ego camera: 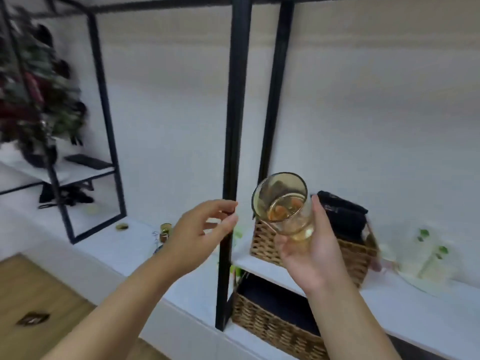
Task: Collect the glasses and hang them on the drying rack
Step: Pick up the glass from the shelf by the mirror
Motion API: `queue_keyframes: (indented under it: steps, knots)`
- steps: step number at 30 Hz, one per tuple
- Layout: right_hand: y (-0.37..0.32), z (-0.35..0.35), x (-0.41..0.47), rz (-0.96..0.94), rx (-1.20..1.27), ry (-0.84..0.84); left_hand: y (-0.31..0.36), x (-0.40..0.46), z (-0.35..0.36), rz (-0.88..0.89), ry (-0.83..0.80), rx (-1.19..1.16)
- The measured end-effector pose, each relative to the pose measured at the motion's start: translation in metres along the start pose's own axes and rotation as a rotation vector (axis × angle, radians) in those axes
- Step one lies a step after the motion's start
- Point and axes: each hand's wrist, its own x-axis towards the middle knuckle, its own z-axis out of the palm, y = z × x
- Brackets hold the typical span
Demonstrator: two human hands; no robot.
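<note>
The amber glass (284, 203) is tilted, its mouth toward you, held up in front of the upper wicker basket (355, 255) at the white shelf's (428, 289) front edge. Your right hand (309, 253) cups its base, fingers wrapped around it. Your left hand (200, 229) hovers beside the black post (233, 126), empty, fingers loosely curled and parted.

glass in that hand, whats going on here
A person is collecting glasses. The right hand grips an amber glass around its base, tilted so its open mouth faces the camera, in front of a wicker basket on a white shelf. The left hand is empty, fingers loosely curled beside a black frame post. The glass is not hung up yet; no drying rack can be made out.
</note>
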Motion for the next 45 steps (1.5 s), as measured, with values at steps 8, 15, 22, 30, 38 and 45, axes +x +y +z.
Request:
queue_keyframes:
  steps: [8, 15, 22, 30, 38, 45]
  knots:
    - [0.173, 0.143, 0.079, 0.136, -0.17, -0.09, -0.096, 0.0, -0.207, -0.168, 0.132, 0.205]
    - [0.278, 0.23, 0.153, 0.171, -0.265, -0.054, -0.167, 0.025, -0.32, -0.251, 0.198, 0.324]
    - [0.336, 0.247, 0.236, 0.137, -0.357, -0.016, -0.243, 0.055, -0.361, -0.283, 0.213, 0.344]
    - [0.372, 0.217, 0.353, 0.152, -0.355, 0.08, -0.336, 0.122, -0.365, -0.349, 0.187, 0.294]
    - [0.381, 0.183, 0.426, 0.105, -0.422, 0.151, -0.416, 0.21, -0.341, -0.308, 0.092, 0.21]
    - [0.397, 0.155, 0.46, 0.001, -0.579, 0.335, -0.49, 0.265, -0.313, -0.251, -0.089, 0.133]
